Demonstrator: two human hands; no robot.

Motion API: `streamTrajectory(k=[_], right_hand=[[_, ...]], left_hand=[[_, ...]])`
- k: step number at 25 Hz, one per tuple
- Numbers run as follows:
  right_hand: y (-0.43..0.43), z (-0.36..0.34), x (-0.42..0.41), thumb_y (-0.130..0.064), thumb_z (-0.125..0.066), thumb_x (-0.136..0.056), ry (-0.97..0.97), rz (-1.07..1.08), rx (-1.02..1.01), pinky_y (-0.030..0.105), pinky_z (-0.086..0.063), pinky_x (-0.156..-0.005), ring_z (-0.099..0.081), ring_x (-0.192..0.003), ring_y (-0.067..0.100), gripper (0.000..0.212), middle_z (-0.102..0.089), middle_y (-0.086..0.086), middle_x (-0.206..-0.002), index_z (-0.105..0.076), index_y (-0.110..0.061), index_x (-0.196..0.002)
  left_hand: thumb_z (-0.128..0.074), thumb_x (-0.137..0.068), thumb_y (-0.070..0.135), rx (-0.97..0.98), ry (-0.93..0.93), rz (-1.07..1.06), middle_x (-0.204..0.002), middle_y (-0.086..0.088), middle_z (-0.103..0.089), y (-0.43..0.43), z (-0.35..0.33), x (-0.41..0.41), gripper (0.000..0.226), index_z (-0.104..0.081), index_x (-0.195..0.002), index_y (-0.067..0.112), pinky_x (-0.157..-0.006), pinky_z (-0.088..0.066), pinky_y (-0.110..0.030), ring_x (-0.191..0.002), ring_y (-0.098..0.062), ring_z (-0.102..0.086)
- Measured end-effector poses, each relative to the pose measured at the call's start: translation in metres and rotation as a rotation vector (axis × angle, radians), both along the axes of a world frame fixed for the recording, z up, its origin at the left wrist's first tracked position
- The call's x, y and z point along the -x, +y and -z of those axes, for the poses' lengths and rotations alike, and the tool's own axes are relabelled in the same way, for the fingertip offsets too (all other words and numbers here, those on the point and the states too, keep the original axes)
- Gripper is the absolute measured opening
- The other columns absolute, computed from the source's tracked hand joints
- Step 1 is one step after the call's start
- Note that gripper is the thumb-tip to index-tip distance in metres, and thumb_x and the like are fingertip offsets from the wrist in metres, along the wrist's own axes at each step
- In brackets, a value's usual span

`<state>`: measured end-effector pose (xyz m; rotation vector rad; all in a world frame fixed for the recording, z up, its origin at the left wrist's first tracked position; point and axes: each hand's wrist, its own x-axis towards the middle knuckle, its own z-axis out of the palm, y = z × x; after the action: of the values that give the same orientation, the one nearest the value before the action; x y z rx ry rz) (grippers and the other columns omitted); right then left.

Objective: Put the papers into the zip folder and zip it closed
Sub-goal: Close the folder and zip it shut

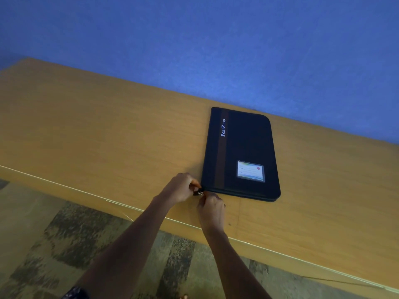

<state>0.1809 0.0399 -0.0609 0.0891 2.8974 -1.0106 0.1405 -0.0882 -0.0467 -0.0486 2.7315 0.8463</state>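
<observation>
A black zip folder [244, 147] marked "PORTFOLIO", with a brown stripe and a small label window, lies flat and closed on the wooden table [108, 130]. No papers are in sight. At the folder's near left corner, my left hand [181, 188] pinches the corner of the folder. My right hand [210, 209] sits just right of it, fingers pinched on the small metal zip pull [200, 193]. The zip along the near edge looks closed up to that corner.
The table runs along a blue wall [216, 39]. Its front edge [151, 212] passes under my forearms. Patterned carpet [64, 244] covers the floor below. A dark band shows on my left wrist at the bottom edge.
</observation>
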Motion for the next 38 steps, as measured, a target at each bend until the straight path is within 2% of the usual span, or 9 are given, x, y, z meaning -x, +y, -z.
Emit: streamTrajectory(k=[6,12,15,19,22,26,29,33,38], right_hand=[[0.025,0.000,0.004,-0.014,-0.057,-0.090,0.116,-0.043,-0.123,0.034,-0.050,-0.062,-0.068,-0.071,0.031,0.015,-0.070,0.015,-0.085,-0.067,-0.003,-0.088],[0.138,0.006,0.008,-0.009,-0.059,-0.089,0.073,0.291,-0.228,0.034,-0.046,-0.063,-0.067,-0.076,0.035,0.010,-0.070,0.020,-0.089,-0.065,-0.001,-0.090],[0.176,0.011,0.015,-0.009,-0.060,-0.089,0.116,0.314,-0.244,0.035,-0.045,-0.062,-0.064,-0.074,0.037,0.011,-0.068,0.020,-0.090,-0.066,0.000,-0.092],[0.188,0.022,0.023,-0.008,-0.060,-0.091,0.118,0.286,-0.157,0.034,-0.047,-0.064,-0.063,-0.077,0.036,0.015,-0.066,0.016,-0.096,-0.067,-0.001,-0.101],[0.191,0.029,0.020,-0.007,-0.065,-0.087,0.154,0.269,-0.083,0.037,-0.054,-0.066,-0.063,-0.078,0.033,0.014,-0.063,0.014,-0.096,-0.069,-0.003,-0.099],[0.193,0.030,0.021,0.002,-0.074,-0.074,0.245,0.254,-0.049,0.031,-0.049,-0.066,-0.063,-0.079,0.035,0.016,-0.065,0.013,-0.088,-0.073,-0.003,-0.089],[0.208,0.032,0.028,0.000,-0.074,-0.074,0.315,0.176,-0.053,0.032,-0.051,-0.063,-0.061,-0.081,0.030,0.017,-0.066,0.010,-0.088,-0.073,-0.007,-0.089],[0.229,0.043,0.041,-0.007,-0.067,-0.077,0.342,0.167,-0.032,0.035,-0.053,-0.063,-0.058,-0.081,0.027,0.015,-0.066,0.008,-0.087,-0.074,-0.009,-0.090],[0.249,0.043,0.073,-0.010,-0.068,-0.079,0.322,0.106,-0.039,0.034,-0.051,-0.064,-0.057,-0.082,0.024,0.011,-0.064,0.005,-0.087,-0.074,-0.011,-0.088]], left_hand=[[-0.059,-0.092,0.015,0.084,0.161,0.063,-0.110,-0.005,-0.069,0.004,0.005,-0.010,0.024,-0.072,-0.112,0.018,-0.086,-0.053,-0.035,-0.100,-0.023,-0.064],[-0.058,-0.091,0.007,0.148,0.213,0.048,-0.108,-0.009,-0.068,-0.021,0.010,-0.012,0.028,-0.071,-0.113,0.016,-0.082,-0.052,-0.035,-0.098,-0.026,-0.062],[-0.059,-0.089,0.008,0.191,0.222,0.076,-0.106,-0.007,-0.069,-0.026,0.009,-0.011,0.027,-0.072,-0.111,0.018,-0.082,-0.050,-0.033,-0.096,-0.024,-0.062],[-0.063,-0.079,0.032,0.404,0.331,0.103,-0.111,-0.002,-0.064,-0.010,0.005,-0.012,0.035,-0.067,-0.112,0.020,-0.093,-0.044,-0.039,-0.106,-0.022,-0.057],[-0.057,-0.080,0.052,0.373,0.476,0.303,-0.125,-0.002,-0.058,0.043,-0.005,-0.009,0.058,-0.060,-0.126,0.018,-0.099,-0.041,-0.042,-0.116,-0.022,-0.054],[-0.047,-0.092,0.056,0.438,0.289,0.553,-0.158,-0.014,-0.021,0.146,-0.009,0.011,0.079,-0.024,-0.151,0.010,-0.113,-0.029,-0.046,-0.145,-0.033,-0.023],[-0.038,-0.098,0.050,0.657,0.287,0.603,-0.155,-0.026,-0.024,0.177,-0.003,0.032,0.071,-0.024,-0.150,0.003,-0.099,-0.041,-0.052,-0.141,-0.044,-0.028],[-0.032,-0.089,0.046,0.755,0.413,0.775,-0.114,-0.020,-0.070,0.178,0.015,0.039,0.060,-0.071,-0.115,0.008,-0.056,-0.056,-0.040,-0.100,-0.038,-0.069],[-0.057,-0.085,0.049,0.749,0.550,0.795,-0.109,-0.016,-0.072,0.188,0.026,0.050,0.049,-0.074,-0.110,0.010,-0.053,-0.056,-0.037,-0.095,-0.034,-0.072]])
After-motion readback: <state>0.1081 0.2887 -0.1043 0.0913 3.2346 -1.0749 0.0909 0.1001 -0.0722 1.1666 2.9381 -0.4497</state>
